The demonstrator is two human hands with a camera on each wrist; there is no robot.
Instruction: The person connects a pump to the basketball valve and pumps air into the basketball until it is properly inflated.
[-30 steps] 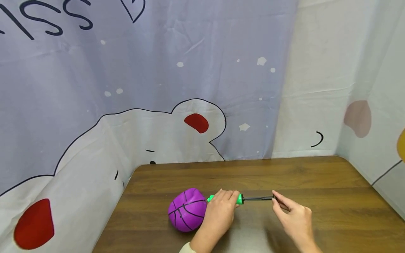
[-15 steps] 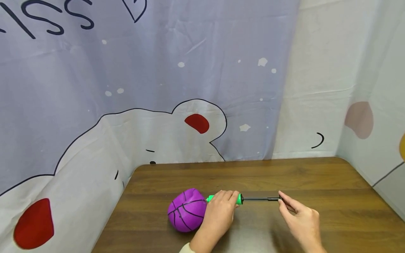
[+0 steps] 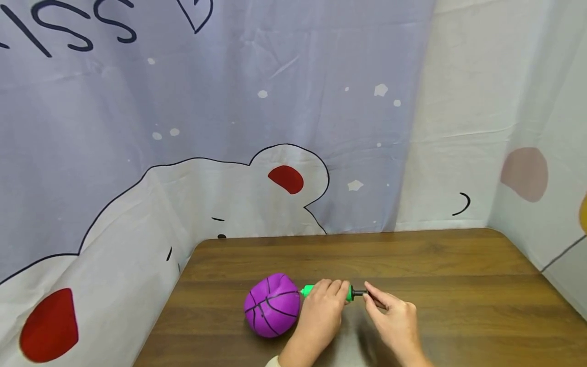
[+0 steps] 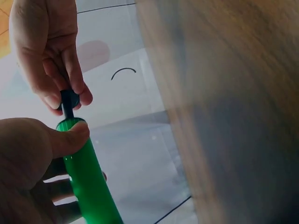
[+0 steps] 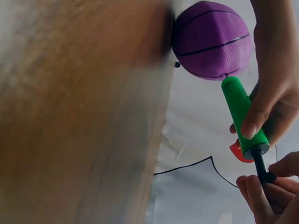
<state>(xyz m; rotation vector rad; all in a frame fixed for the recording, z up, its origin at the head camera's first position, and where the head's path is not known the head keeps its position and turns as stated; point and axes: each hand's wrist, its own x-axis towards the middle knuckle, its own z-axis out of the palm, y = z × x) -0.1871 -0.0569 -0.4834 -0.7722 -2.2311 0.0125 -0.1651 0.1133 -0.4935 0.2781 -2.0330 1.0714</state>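
Gripping a green pump by its barrel, a person's left hand has its fingers and thumb wrapped round the tube, which lies level just above a brown wooden table. The pump's front end meets a purple ball marked with black basketball lines; the ball rests on the table just beside the left hand, on its outer side. On the pump's other end, the right hand pinches the black plunger handle between fingertips and thumb, with only a short stretch of black rod showing between handle and barrel. Beyond the table's far edge hangs a lavender and white cartoon-printed curtain.
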